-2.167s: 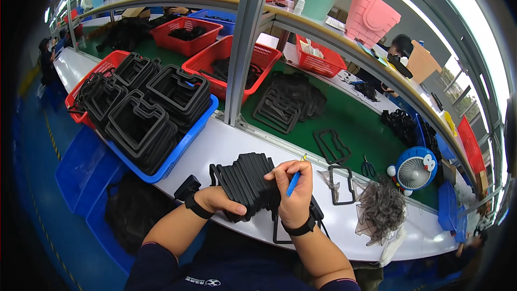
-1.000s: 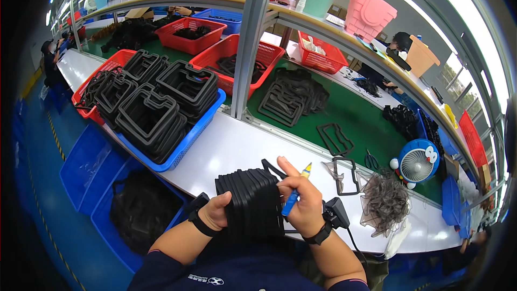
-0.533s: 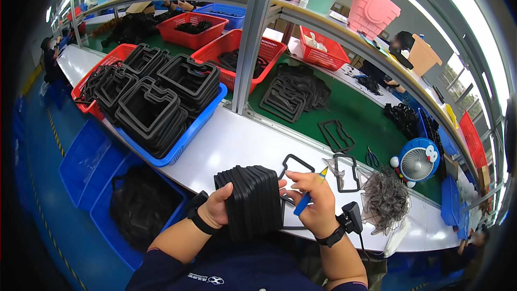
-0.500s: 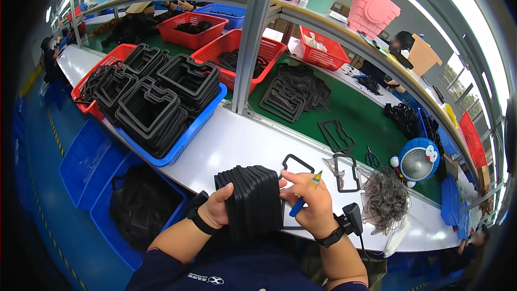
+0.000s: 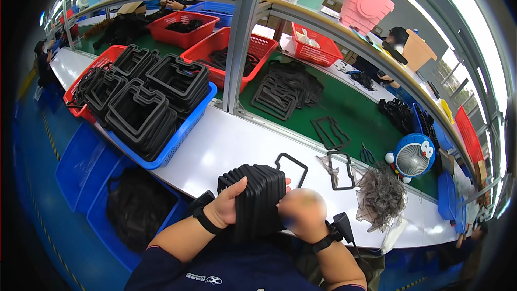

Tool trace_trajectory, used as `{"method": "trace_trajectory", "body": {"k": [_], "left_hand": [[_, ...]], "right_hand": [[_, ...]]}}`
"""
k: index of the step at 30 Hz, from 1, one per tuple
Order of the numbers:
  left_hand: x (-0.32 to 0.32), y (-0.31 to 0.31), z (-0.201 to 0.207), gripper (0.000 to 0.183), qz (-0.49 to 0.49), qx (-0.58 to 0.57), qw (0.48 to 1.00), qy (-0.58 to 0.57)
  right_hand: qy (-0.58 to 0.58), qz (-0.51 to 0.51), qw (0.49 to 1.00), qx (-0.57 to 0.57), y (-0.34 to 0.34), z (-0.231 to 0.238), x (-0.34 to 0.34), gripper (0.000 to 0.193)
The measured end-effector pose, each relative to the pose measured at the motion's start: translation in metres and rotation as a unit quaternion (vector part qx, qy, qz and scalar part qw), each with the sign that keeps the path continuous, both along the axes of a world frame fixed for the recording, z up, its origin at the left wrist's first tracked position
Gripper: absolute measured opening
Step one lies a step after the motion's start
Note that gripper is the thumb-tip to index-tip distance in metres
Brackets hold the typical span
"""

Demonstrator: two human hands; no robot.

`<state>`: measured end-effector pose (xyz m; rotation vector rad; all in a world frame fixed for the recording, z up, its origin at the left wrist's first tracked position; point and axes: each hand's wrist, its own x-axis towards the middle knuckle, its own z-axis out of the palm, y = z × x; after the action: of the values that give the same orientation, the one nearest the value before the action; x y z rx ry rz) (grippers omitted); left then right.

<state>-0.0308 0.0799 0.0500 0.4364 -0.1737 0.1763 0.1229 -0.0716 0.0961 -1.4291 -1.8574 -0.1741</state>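
Observation:
My left hand (image 5: 229, 203) is closed round a thick stack of black rubber-like frames (image 5: 253, 194), thumb on the near left side and fingertips showing at the stack's right edge. My right hand (image 5: 303, 214) is at the right side of the stack, its fingers curled and smeared by motion. A bluish smear in it matches the small blue-and-yellow pointed tool seen there earlier; the tip does not show. Just beyond lies a single black frame (image 5: 293, 156) on the white tabletop (image 5: 226, 134). To its right lies another frame (image 5: 341, 184), beside a tangle of thin grey trimmings (image 5: 379, 196).
At left a blue basket (image 5: 186, 129) is piled with stacked frames. Below it stands a blue bin (image 5: 94, 226) with dark material inside. A metal post (image 5: 239, 48) rises mid-table. Scissors (image 5: 367, 153) and a blue fan (image 5: 413, 156) stand right; red baskets (image 5: 269, 48) lie behind.
My right hand has moved slightly left and down against the stack's side, and blurs. The tool's yellow pointed end no longer shows. The whole view has shifted a little.

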Motion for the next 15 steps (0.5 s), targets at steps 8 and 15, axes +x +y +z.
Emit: {"method": "trace_trajectory", "body": {"k": [8, 15], "left_hand": [[0.028, -0.001, 0.002, 0.095, -0.051, -0.019, 0.998, 0.031], [0.027, -0.003, 0.002, 0.083, 0.008, 0.003, 0.998, 0.056]], "right_hand": [[0.15, -0.424, 0.886, 0.112, -0.133, -0.019, 0.056, 0.018], [0.091, -0.783, 0.613, 0.043, -0.343, -0.078, 0.17, 0.036]]}}
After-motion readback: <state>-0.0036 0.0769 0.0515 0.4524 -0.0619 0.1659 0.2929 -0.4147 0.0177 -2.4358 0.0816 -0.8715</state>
